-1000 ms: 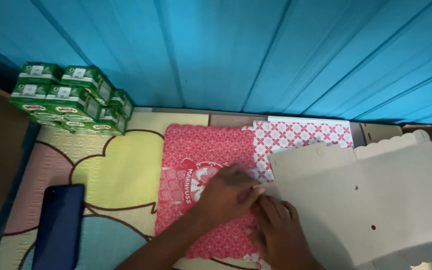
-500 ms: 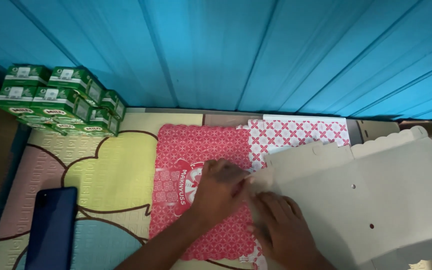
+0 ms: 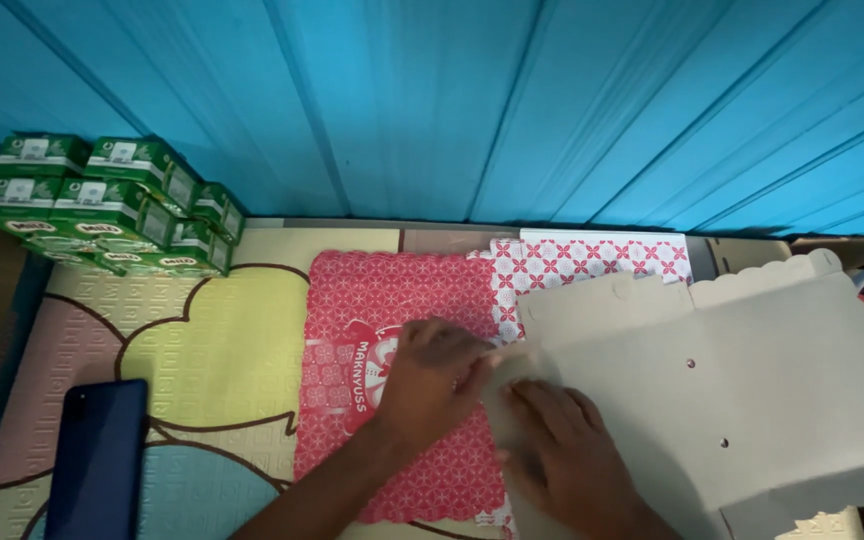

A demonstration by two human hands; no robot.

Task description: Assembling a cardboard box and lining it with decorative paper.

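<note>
Both hands palm-down, left (image 3: 432,380) beside right (image 3: 567,450), fingertips touching

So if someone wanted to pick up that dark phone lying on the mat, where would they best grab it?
Probably by its two long edges, coming straight down from above. The phone lies flat on the foam mat, a thin slab with nothing standing up to catch, and both long sides look free. Its lower end runs out of the picture, so the upper half is the safer place. Both hands are busy elsewhere.

Green drink cartons (image 3: 112,205) stacked far left; dark phone (image 3: 98,460) screen near left; red-patterned flat box (image 3: 402,370) centre.
</note>
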